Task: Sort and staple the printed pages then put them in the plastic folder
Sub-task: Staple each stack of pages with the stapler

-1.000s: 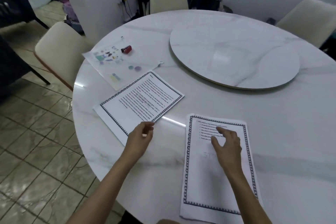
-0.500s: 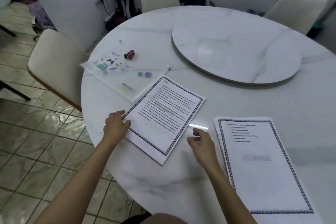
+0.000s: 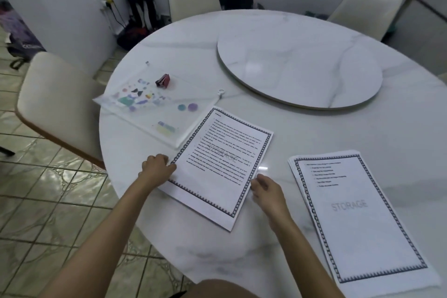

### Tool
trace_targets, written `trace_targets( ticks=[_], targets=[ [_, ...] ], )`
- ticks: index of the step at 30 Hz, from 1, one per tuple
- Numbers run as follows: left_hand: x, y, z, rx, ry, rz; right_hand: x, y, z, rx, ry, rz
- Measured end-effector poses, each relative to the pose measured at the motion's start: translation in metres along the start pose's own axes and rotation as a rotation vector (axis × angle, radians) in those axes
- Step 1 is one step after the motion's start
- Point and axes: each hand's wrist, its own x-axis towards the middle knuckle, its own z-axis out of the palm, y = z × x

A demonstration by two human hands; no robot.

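The left hand (image 3: 157, 170) curls against the left edge of the pages (image 3: 222, 164), grasp unclear. The right hand (image 3: 266, 191), loose, sits at their right edge, probably squaring them. Stapler (image 3: 163, 80) and folder (image 3: 154, 116) lie beyond them.

White pages (image 3: 219, 167) with dark patterned borders; red stapler (image 3: 163, 80); clear folder (image 3: 154, 109) with pastel stickers; white marble table (image 3: 314, 133)

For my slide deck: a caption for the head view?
Left hand and right hand at page edges; stack right, stapler on folder.
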Motion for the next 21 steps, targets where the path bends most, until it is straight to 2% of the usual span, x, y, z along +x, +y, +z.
trace_targets(
  ticks=[7,21],
  targets=[
    [0.001,0.001,-0.006,-0.113,-0.052,0.072,0.010,0.001,0.005,0.109,-0.028,0.050],
    [-0.008,0.005,0.001,-0.200,-0.115,0.151,0.023,0.004,-0.003,0.070,-0.075,0.095]
  ],
)
